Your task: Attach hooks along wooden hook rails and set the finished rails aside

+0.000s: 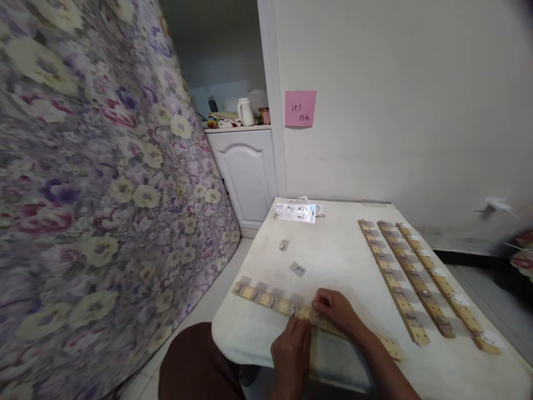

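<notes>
A long wooden strip point(266, 300) with small holes lies slantwise across the near part of the table. Several clear plastic tabs with metal hooks point(272, 302) are fitted along its left half. My left hand point(291, 347) is closed, its fingertips gripping the strip's near edge around the middle. Just right of it, my right hand point(339, 308) is curled in a pinch over the strip, by another metal hook point(315, 320). What its fingertips hold is hidden. Beyond the strip lie two loose clear hook tabs, a nearer one point(298, 269) and a farther one point(283, 245).
Three more wooden strips with hooks, one of them the left strip point(391, 280), lie on the right of the white table point(333, 239). Clear packaging point(293, 212) rests at the back left. A floral curtain point(104, 194) hangs left; a white cabinet point(245, 172) stands behind.
</notes>
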A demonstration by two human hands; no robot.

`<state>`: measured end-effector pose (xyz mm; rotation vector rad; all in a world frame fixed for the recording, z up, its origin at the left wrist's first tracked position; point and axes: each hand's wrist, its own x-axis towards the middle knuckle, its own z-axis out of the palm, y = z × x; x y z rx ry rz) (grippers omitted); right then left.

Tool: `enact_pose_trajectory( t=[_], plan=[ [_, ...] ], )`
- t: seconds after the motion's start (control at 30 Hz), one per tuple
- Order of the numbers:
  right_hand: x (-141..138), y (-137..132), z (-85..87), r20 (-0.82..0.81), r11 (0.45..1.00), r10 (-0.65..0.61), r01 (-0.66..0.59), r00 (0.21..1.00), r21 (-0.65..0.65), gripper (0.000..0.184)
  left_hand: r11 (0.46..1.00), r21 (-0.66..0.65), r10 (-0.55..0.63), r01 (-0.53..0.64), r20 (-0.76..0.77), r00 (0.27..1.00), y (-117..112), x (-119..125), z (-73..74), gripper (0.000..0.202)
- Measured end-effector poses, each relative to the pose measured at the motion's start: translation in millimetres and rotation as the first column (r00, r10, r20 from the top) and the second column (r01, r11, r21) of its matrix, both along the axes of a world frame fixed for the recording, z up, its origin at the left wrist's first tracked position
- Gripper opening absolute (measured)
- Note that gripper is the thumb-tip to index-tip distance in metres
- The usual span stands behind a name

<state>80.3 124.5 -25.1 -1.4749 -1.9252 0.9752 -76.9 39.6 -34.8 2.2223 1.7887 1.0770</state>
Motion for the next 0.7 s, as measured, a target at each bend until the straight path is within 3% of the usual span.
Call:
enact_pose_trajectory(
  t=[0.7],
  plan=[
    [3.1, 0.4, 1.3, -0.012, 0.998, 0.035, -0.035, 0.999, -0.044, 0.014, 0.999, -0.044, -0.031, 0.032, 0.007, 0.999, -0.8, -1.4, -4.0, 0.017]
  ],
)
